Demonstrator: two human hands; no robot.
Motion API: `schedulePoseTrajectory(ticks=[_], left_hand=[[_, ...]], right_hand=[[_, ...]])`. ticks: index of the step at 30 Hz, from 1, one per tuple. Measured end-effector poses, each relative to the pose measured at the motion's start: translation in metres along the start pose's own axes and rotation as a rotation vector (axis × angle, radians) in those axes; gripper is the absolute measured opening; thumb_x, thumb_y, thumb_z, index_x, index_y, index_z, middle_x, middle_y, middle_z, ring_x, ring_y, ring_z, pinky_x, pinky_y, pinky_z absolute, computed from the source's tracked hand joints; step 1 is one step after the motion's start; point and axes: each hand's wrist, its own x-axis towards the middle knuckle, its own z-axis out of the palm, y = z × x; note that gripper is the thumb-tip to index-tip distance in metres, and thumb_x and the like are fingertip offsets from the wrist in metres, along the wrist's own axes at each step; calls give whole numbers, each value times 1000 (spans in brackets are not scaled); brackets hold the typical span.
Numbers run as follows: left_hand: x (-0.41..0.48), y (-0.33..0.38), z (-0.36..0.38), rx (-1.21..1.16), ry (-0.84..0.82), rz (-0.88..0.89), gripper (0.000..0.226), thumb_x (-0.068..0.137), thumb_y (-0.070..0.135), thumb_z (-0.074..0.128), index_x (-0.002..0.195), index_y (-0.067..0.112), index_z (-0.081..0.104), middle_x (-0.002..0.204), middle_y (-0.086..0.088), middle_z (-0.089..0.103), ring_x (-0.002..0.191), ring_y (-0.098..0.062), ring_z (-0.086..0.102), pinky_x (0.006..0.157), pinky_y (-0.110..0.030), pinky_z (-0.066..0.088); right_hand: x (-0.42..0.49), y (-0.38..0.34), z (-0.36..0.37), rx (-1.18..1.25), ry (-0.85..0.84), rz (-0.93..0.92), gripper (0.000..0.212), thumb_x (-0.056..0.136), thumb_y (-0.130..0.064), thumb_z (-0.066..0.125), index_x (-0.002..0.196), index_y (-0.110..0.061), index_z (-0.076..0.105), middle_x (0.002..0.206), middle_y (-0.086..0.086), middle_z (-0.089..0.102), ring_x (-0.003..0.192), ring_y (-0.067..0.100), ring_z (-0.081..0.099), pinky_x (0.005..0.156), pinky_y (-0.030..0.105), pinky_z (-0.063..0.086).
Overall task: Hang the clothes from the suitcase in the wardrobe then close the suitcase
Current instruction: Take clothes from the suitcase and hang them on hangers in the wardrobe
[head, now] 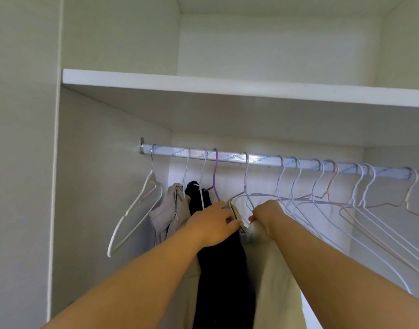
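Observation:
A pale cream garment [272,276] hangs from a thin grey hanger [246,184] hooked on the wardrobe rail [227,156]. My left hand [213,224] pinches the hanger's left end and the cloth there. My right hand [268,217] grips the top of the cream garment at the hanger's right side. Left of it hang a dark navy garment [222,269] and a beige garment [170,210]. The suitcase is out of view.
An empty white hanger [137,207] hangs at the rail's left end, by the wardrobe's side wall [96,186]. Several empty wire hangers [346,203] crowd the rail to the right. A white shelf [227,89] runs above the rail.

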Motion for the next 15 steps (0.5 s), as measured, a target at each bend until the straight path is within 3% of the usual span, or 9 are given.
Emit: schedulePoseTrajectory(ticks=[2,4,6,8,12,15], left_hand=[[-4,1,1,-21,-7,-19,41,99,41,34,122,15,55,129,0,42,115,-19,49,98,-39,42],[-8,5,1,-18,-21,-40,42,99,40,33,128,16,53,139,0,36,125,-20,43,102,-41,39],[-14,10,1,19,-30,-54,42,99,40,34,131,18,50,145,-1,32,131,-21,38,105,-42,36],[-19,14,2,59,-41,-70,43,98,40,35,133,18,48,146,-2,32,131,-22,37,106,-43,36],[-33,25,5,58,-15,-87,40,96,38,41,128,16,49,133,-6,44,119,-24,47,99,-44,41],[-47,34,4,14,16,-98,45,95,36,46,134,16,44,138,-7,43,124,-25,45,103,-44,40]], right_hand=[[-2,2,1,-96,20,-88,19,93,-3,44,79,-9,56,93,10,57,84,23,56,54,18,31],[-12,3,0,-95,23,-86,28,92,1,41,66,-8,43,74,5,46,63,16,43,51,21,32],[-26,2,0,-94,31,-108,11,93,1,42,91,0,53,90,9,52,81,22,52,67,23,39],[-39,5,0,-81,23,-119,29,94,-2,46,123,-2,47,120,14,53,111,27,52,86,28,41],[-68,20,-3,-56,-35,-117,38,97,-11,42,135,-6,39,134,15,47,122,29,46,96,33,40],[-84,28,-9,-37,-63,-108,42,98,-15,42,139,-6,34,137,15,45,123,29,46,95,32,40]])
